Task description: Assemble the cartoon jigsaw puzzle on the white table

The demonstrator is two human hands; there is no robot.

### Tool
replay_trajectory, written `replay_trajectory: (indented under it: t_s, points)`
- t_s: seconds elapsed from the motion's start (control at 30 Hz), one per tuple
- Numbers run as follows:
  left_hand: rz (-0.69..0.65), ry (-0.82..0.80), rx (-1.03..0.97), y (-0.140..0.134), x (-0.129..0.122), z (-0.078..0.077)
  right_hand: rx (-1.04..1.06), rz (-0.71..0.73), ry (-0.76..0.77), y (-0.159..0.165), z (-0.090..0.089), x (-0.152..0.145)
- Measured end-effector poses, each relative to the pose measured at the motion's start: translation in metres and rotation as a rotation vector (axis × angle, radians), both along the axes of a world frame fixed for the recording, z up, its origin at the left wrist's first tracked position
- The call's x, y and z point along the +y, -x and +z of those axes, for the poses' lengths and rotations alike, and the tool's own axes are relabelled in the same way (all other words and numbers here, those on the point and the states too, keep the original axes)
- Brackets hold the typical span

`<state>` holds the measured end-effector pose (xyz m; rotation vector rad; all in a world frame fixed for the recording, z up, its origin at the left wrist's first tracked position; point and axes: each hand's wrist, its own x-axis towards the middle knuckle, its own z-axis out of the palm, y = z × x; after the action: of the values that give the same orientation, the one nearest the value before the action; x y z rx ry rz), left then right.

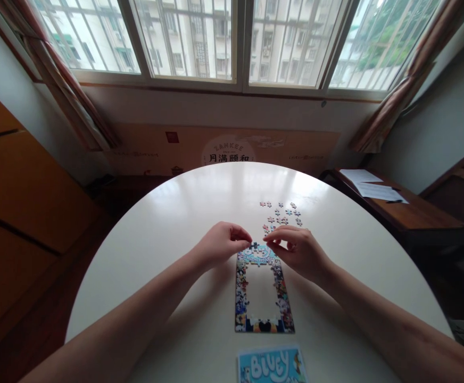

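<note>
A partly joined jigsaw puzzle (240,298) lies on the white table, its border built around a bare middle, with blue lettered pieces across its far end. Over the far left corner, my left hand (224,243) pinches a small dark puzzle piece (255,245) between thumb and fingertips. My right hand (296,243) hovers at the far right corner, thumb and forefinger drawn close together; whether a piece is between them cannot be made out. Just beyond it, several loose puzzle pieces (279,219) are scattered.
Near the front of the round white table (144,229) lies a blue Bluey picture card or box (272,364). To the right stands a brown wooden desk (419,213) with papers (379,190) and a pen. Windows and a printed panel (144,149) are behind the table.
</note>
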<state>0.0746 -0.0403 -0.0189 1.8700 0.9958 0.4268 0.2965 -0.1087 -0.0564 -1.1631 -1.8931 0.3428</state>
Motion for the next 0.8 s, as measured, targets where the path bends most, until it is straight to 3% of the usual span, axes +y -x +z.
replay_trajectory:
  t_s: [0.1,0.27,0.8]
  points:
    - [0.005,-0.145,0.035,-0.0008,-0.0022,-0.0006,-0.003,-0.034,0.026,-0.0025,-0.0012,0.0016]
    - [-0.037,-0.205,0.063,-0.0025,-0.0031,-0.0042,-0.016,-0.036,0.053,-0.0043,-0.0004,0.0023]
    - [-0.027,-0.077,0.018,-0.008,-0.0045,-0.009,-0.113,0.08,-0.001,0.0014,-0.0009,0.0016]
